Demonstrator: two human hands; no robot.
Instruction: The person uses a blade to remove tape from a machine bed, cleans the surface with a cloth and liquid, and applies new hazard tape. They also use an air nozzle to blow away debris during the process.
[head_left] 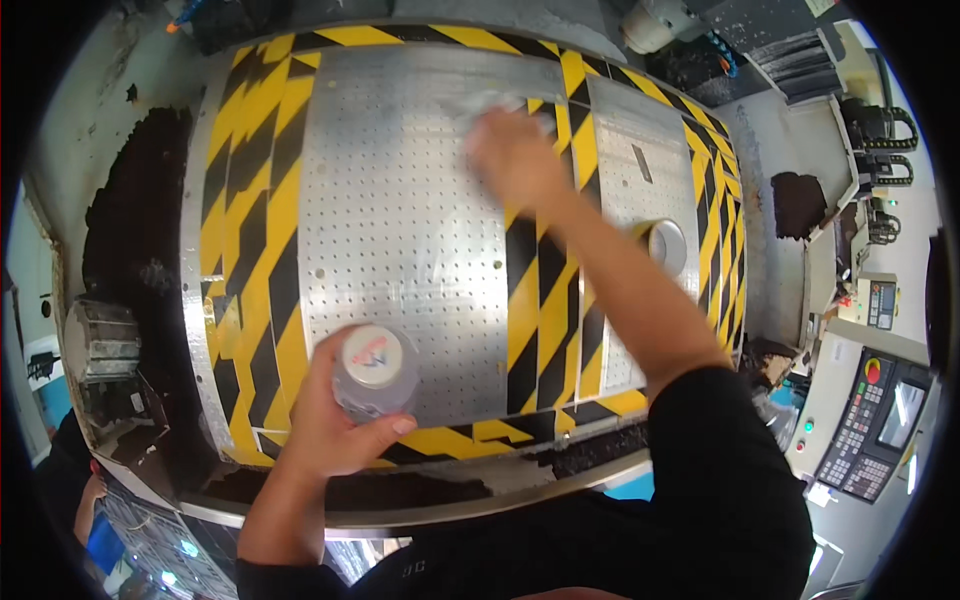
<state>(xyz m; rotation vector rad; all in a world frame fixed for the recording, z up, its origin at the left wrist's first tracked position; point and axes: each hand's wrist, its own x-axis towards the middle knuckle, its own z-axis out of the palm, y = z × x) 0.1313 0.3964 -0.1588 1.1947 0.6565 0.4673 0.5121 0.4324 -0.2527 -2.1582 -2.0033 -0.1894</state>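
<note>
My left hand (335, 410) is wrapped round a translucent plastic bottle (400, 393) with a round white cap (372, 357). It holds the bottle over the near edge of a perforated metal plate (400, 210). At the far part of that plate my right hand (515, 160) is stretched out, smeared by motion. A crumpled whitish cloth (485, 102), also blurred, shows at its fingers, against the plate. The exact grip of the right fingers is hard to see.
Yellow-and-black striped tape (285, 200) borders the plate and crosses its right part. A tape roll (666, 246) lies under my right forearm's right side. A machine spindle (655, 25) stands at the far right. A control panel (865, 425) is at the right.
</note>
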